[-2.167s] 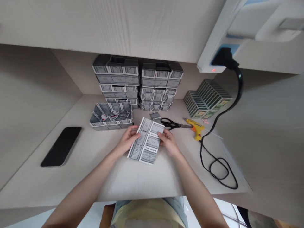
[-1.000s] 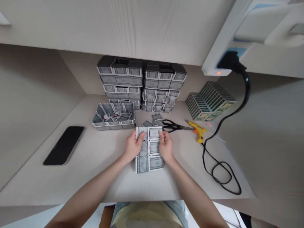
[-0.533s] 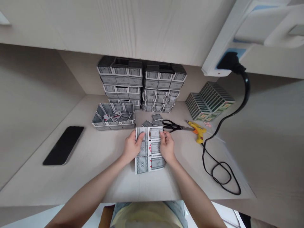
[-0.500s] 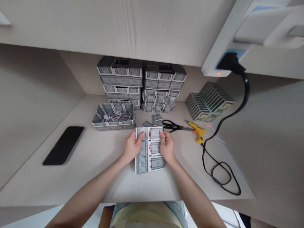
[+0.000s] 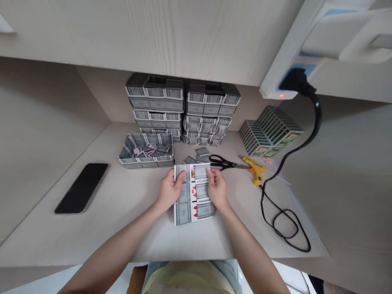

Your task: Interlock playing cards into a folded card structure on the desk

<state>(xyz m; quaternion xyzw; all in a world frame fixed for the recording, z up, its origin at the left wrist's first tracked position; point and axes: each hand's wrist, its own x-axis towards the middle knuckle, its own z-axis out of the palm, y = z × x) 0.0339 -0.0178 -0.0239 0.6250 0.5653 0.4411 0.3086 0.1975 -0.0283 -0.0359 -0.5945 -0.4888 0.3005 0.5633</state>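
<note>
A panel of joined playing cards [image 5: 184,212], mostly grey patterned backs with a white and red strip of card faces down its middle, is held over the front part of the desk. My left hand [image 5: 170,190] grips its left edge, thumb on top. On the right edge, my right hand [image 5: 217,190] pinches the panel, its thumb near the top corner. The fingers beneath the panel are hidden. Just beyond it lie a few loose cards [image 5: 202,152] and black-handled scissors [image 5: 223,163].
An open card box [image 5: 147,164] holds loose pieces. Stacked card boxes [image 5: 157,104] [image 5: 211,108] stand behind. A phone [image 5: 82,188] lies left. At right are a yellow glue gun [image 5: 256,169], its looping cable [image 5: 283,210], green-striped card blocks [image 5: 271,130] and a power strip [image 5: 281,77].
My right hand has shifted slightly right with the panel's right side. The white and red strip between the grey card backs now shows a little wider.
</note>
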